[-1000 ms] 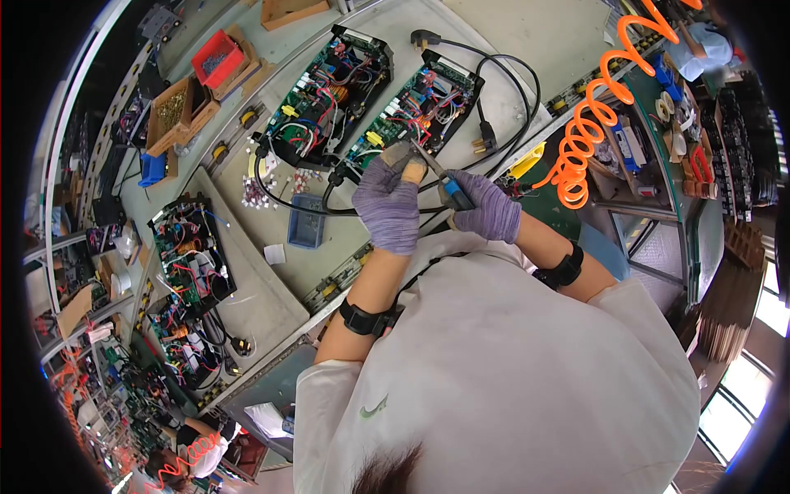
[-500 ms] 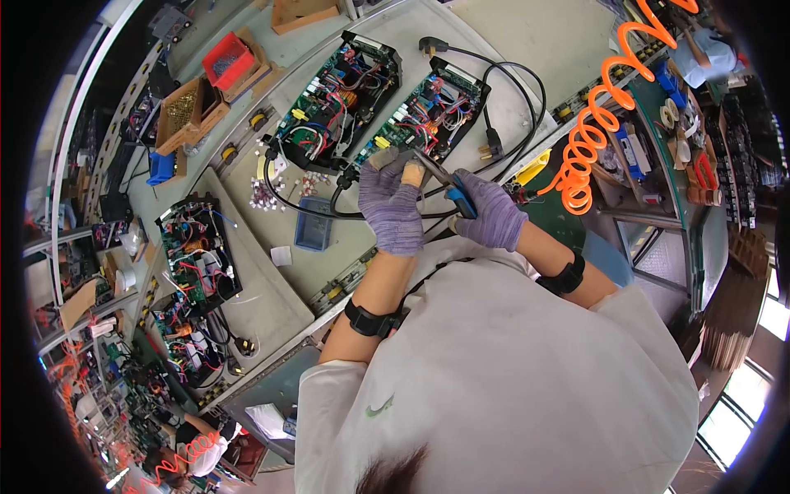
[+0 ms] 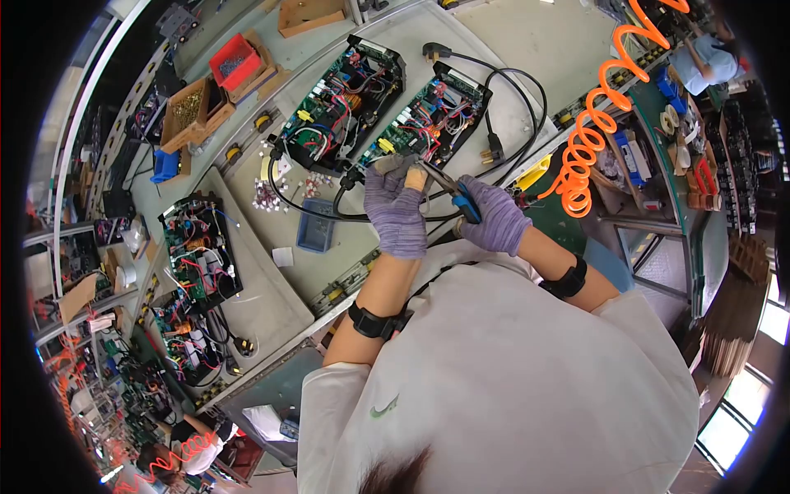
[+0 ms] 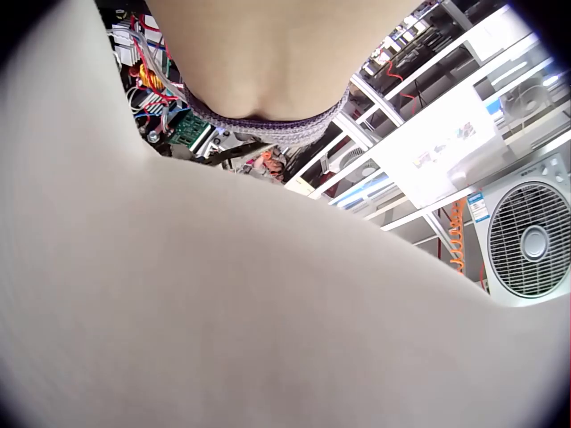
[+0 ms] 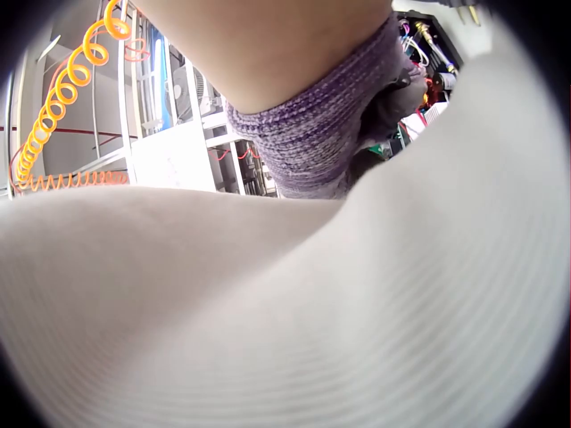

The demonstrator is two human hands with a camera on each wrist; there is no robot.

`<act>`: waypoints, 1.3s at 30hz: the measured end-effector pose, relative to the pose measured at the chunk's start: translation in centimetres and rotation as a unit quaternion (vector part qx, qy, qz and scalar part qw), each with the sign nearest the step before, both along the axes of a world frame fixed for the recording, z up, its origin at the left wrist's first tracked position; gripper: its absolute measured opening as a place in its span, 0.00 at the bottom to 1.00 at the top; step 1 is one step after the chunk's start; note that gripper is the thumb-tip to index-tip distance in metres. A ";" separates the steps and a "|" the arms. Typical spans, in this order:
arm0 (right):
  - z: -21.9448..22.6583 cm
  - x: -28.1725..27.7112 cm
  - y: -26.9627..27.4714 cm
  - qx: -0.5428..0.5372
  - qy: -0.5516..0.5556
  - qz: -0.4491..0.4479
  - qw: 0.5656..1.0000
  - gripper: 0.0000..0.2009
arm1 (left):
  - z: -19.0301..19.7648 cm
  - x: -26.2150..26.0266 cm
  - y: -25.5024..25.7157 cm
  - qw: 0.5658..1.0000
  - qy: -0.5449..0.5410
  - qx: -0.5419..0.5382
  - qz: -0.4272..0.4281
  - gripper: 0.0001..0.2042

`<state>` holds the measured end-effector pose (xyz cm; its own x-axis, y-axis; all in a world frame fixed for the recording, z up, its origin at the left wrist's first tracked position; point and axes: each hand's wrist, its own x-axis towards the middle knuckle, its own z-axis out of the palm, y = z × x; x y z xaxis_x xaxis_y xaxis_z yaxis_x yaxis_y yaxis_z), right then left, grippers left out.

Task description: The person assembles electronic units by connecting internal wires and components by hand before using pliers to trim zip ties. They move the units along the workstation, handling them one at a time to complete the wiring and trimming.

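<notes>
In the head view, the left hand (image 3: 397,210), in a purple knit glove, has its fingers curled toward a yellow-tipped thumb, pinching a small item too small to identify. Blue-handled pliers (image 3: 467,204) are gripped by the gloved right hand (image 3: 495,218), with their tip against the left fingertips. Just beyond both hands lies an open black unit (image 3: 432,111) with a green circuit board and coloured wires; a similar unit (image 3: 341,103) is beside it. A black cable (image 3: 354,217) passes behind the left hand. Both wrist views show mostly shirt, forearm and glove cuff.
A blue tray (image 3: 315,226) and scattered small parts (image 3: 267,196) lie left of the hands. Farther left are more open units (image 3: 197,251), a red bin (image 3: 234,62) and a cardboard box (image 3: 185,111). An orange coiled hose (image 3: 605,115) hangs at right.
The head view has shifted slightly, moving the bench scene a little right and down. The pliers' handles show more plainly apart in the right hand; both hands stay by the same unit.
</notes>
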<state>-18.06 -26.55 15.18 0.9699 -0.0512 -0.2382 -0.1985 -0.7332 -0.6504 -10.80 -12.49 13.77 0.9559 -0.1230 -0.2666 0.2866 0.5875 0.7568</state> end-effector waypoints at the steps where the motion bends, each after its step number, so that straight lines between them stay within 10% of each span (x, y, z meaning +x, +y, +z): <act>1: 0.3 0.0 0.0 -0.004 0.008 0.003 1.000 0.28 | -0.1 0.0 0.0 1.000 -0.001 -0.003 0.002 0.15; 26: 5.9 1.0 -1.3 -0.049 0.155 0.105 0.981 0.23 | -0.7 -1.7 1.8 0.995 -0.089 0.043 -0.011 0.19; 31: 0.8 -0.7 -2.3 0.038 -0.037 0.044 0.998 0.29 | -0.4 -0.9 3.5 0.994 -0.082 0.026 -0.067 0.15; 34: -0.1 -0.8 -2.4 0.326 0.016 -0.067 0.943 0.32 | -0.3 -1.1 6.4 0.983 -0.110 0.032 -0.145 0.16; 39: -0.8 0.1 -1.0 0.442 0.005 -0.151 0.884 0.26 | 0.0 -0.6 15.3 0.913 -0.120 0.011 -0.390 0.22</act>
